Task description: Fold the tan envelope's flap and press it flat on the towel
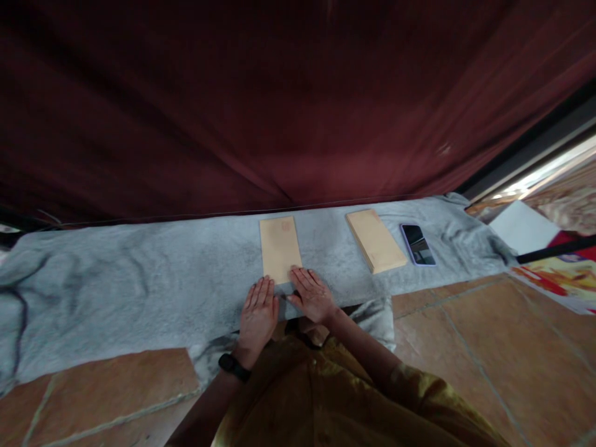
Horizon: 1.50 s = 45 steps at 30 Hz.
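Note:
A tan envelope [280, 247] lies flat on a grey cloth [139, 279] spread over the floor. My left hand [257, 312] rests flat just below its near edge, fingers stretched out together, a black watch on the wrist. My right hand [311, 293] lies flat beside it, fingertips touching the envelope's near right corner. Neither hand holds anything. A stack of tan envelopes [375, 239] sits further right on the cloth.
A phone [418, 244] with a dark screen lies right of the stack. A dark red curtain [279, 105] hangs behind the cloth. Brown floor tiles [488, 347] lie to the right and near left. White and coloured sheets [559, 273] are at far right.

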Motion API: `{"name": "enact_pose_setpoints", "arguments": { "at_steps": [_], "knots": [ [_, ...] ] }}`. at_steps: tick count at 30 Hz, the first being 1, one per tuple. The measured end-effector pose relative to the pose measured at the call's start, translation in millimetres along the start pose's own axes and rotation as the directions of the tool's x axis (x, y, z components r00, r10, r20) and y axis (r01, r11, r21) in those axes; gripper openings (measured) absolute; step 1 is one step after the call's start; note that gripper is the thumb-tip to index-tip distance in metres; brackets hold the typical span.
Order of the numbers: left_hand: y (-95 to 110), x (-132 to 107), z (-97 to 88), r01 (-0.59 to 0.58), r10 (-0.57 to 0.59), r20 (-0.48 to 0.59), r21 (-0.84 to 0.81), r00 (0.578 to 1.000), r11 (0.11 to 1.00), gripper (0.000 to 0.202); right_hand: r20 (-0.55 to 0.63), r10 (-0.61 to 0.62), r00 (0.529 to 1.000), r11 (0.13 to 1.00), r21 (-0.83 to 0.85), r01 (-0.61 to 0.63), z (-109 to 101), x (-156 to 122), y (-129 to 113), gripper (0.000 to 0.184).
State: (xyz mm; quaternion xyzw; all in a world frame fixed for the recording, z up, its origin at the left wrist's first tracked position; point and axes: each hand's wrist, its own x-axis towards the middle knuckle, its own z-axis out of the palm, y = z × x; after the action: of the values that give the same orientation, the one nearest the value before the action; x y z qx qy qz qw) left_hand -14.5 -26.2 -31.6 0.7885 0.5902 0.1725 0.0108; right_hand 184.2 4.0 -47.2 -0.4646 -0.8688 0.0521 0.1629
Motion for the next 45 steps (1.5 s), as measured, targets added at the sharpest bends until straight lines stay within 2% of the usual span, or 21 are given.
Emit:
{"name": "enact_pose_setpoints", "arguments": {
  "at_steps": [7, 10, 15, 19, 30, 40, 45],
  "knots": [
    [16, 35, -0.8, -0.111, 0.113, 0.050, -0.039, 0.992, 0.993, 0.055, -0.007, 0.023, 1.000, 1.000, 0.015, -0.023, -4, -1, 1, 0.061],
    [18, 55, 8.2, -0.088, 0.089, 0.068, -0.018, 0.994, 0.996, 0.054, -0.032, 0.031, 0.999, 0.999, 0.023, -0.031, -5, 0, -1, 0.058],
    [9, 78, 24.5, -0.015, 0.014, 0.051, 0.015, 0.999, 1.000, 0.054, -0.066, 0.021, 0.998, 0.999, 0.033, -0.019, -5, 1, -1, 0.058],
    [4, 88, 28.0, 0.034, -0.037, 0.052, 0.053, 0.998, 0.998, 0.055, -0.065, 0.029, 0.997, 0.998, 0.050, -0.026, -6, 2, -1, 0.057],
    [-9, 126, 42.5, 0.006, -0.010, 0.075, 0.061, 0.997, 0.998, 0.063, -0.044, 0.026, 0.999, 0.998, 0.062, -0.023, -7, 3, -1, 0.060],
    [-17, 171, 40.1, 0.016, -0.022, 0.189, 0.036, 0.982, 0.999, 0.063, -0.012, 0.036, 0.999, 0.996, 0.077, -0.035, -13, 2, -2, 0.061],
    [-18, 168, 36.1, 0.009, -0.018, 0.221, 0.041, 0.975, 0.999, 0.063, -0.013, 0.041, 0.999, 0.996, 0.075, -0.039, -13, 2, -3, 0.059]
  ]
}}
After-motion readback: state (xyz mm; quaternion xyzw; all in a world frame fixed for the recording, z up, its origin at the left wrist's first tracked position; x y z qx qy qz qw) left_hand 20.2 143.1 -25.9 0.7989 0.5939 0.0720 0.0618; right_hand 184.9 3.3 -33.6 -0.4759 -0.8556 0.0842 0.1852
